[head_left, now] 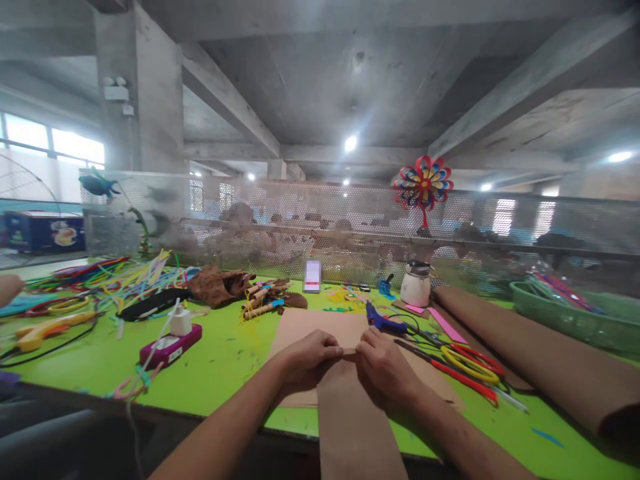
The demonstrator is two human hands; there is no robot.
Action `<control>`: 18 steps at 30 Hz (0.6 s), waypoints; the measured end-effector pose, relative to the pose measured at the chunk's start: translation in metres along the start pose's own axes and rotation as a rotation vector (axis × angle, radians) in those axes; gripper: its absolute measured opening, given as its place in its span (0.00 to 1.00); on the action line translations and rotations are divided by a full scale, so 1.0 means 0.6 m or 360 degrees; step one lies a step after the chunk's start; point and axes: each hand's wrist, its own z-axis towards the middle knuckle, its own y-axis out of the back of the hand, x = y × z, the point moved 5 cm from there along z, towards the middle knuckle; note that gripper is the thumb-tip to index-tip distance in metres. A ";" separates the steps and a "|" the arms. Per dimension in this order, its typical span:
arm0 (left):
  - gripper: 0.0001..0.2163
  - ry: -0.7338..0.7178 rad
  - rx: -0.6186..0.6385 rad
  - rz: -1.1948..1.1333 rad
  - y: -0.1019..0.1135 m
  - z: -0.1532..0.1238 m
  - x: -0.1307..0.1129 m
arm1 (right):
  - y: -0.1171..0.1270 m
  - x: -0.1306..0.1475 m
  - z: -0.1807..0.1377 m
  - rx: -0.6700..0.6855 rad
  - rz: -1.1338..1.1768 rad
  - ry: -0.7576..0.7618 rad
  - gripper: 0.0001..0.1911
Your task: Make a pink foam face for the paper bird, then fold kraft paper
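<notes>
A long strip of brown paper (356,427) runs from my hands down over the table's front edge. My left hand (313,357) pinches its far end from the left, where the edge looks folded or rolled. Close beside it, my right hand (383,360) is closed on the same end. Beneath both hands a wider brown sheet (295,327) lies flat on the green table. Just beyond my right hand rests a blue glue gun (385,323). Scissors with red and yellow handles (470,365) lie to its right.
A big roll of brown paper (540,353) and a green basket (595,320) occupy the right side. On the left are a purple power strip (171,347), a yellow glue gun (53,330) and colourful strips (125,277). A phone (312,277) stands at the back; another person's hand (9,290) shows far left.
</notes>
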 end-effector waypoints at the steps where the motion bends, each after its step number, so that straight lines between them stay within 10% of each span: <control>1: 0.18 0.0004 -0.0018 0.0001 0.000 0.000 0.002 | 0.004 0.002 0.000 0.0001 0.0063 -0.0019 0.09; 10: 0.16 -0.0085 0.0055 -0.0072 -0.017 -0.009 -0.015 | -0.015 -0.032 -0.003 0.0169 0.1019 -0.0570 0.14; 18: 0.15 -0.0213 0.0086 0.0152 -0.019 -0.008 -0.029 | -0.043 -0.039 -0.009 0.0400 0.1236 -0.0575 0.18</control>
